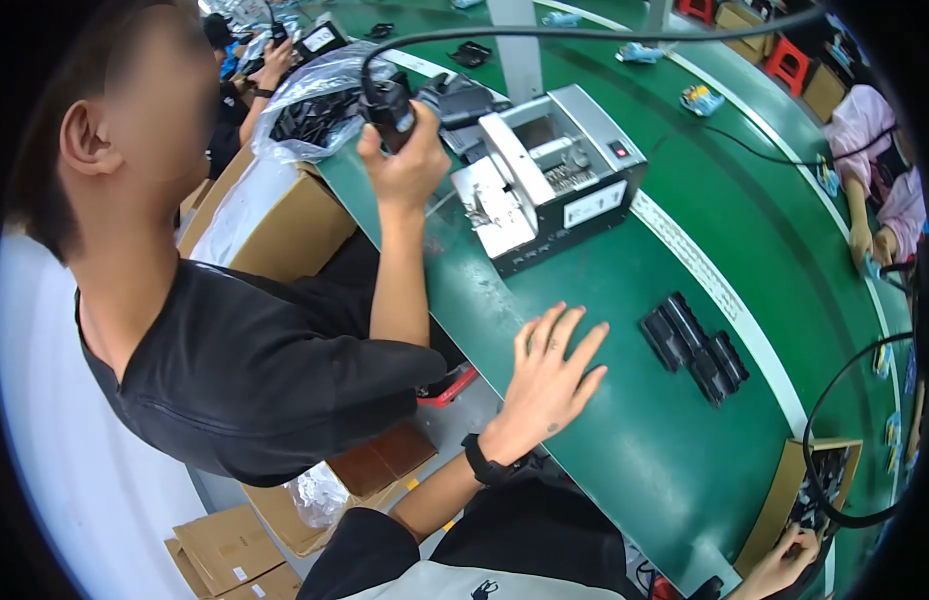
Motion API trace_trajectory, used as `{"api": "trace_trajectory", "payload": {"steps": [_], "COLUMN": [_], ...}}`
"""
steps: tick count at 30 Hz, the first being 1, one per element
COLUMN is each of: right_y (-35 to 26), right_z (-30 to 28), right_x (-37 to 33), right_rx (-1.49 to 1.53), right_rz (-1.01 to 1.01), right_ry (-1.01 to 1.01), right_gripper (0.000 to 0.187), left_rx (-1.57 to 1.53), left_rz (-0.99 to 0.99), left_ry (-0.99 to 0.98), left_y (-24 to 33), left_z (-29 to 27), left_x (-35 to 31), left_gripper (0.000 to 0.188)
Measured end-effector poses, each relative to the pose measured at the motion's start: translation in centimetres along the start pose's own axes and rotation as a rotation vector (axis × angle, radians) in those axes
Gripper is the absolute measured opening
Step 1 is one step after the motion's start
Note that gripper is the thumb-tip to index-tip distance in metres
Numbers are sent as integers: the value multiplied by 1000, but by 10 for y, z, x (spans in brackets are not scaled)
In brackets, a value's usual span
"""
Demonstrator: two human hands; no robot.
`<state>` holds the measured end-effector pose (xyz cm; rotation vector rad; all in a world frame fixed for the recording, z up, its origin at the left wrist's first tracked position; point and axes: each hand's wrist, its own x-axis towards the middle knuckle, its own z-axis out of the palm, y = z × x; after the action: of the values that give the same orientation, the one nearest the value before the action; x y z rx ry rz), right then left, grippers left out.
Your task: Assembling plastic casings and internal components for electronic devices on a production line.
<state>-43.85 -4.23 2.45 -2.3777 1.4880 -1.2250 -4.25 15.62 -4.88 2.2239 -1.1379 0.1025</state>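
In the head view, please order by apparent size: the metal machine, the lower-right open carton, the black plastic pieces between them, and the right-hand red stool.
1. Metal machine
2. Open carton and black plastic pieces: too similar to rank; the right hand partly covers the carton
3. Red stool
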Motion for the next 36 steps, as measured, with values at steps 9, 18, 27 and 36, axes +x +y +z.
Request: {"api": "trace_trajectory", "payload": {"steps": [9, 18, 27, 36], "right_y": [-136, -143, -160, -190], "right_z": [124, 141, 132, 216], "right_x": [-27, -23, -4, 44], "right_rx": [385, 402, 479, 457], "right_rz": [-375, -266, -224, -688], "right_ry": [-788, -883, -799, -639], "right_gripper": [27, 21, 19, 14], "left_rx": [14, -11, -26, -21], "left_rz": [9, 16, 18, 16], "left_ry": [16, 27, 20, 32], "left_y": [-13, -11, -11, -12], "left_z": [8, 3, 7, 7], "left_x": [-6, -6, 4, 4], "left_gripper": [46, 44, 44, 41]}}
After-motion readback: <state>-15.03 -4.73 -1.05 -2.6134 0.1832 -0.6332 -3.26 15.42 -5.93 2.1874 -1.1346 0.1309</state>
